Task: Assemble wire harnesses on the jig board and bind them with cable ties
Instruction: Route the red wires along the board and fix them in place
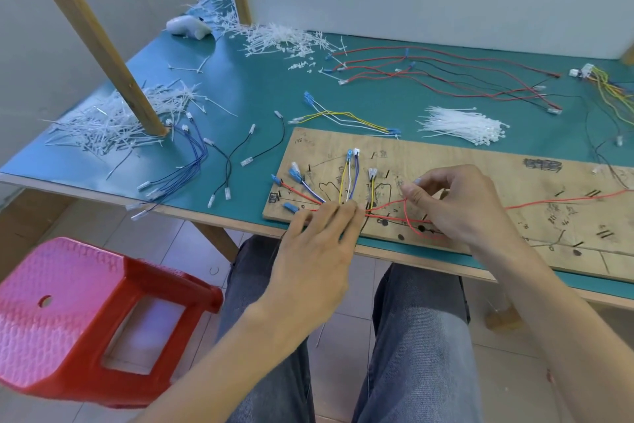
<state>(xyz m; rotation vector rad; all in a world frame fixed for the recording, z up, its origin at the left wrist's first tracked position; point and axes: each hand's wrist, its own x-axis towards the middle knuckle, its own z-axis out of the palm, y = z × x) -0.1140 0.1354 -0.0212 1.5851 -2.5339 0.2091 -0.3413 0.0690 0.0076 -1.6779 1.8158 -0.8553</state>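
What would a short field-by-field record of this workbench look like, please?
Surface: jig board on a teal table
Left hand: straight fingers press the gathered wires onto the board
Right hand: pinches the red wire between thumb and forefinger
Cable ties: white bundle on the table behind the board
Spare wires: red and black, farther back
Floor: red stool to the left
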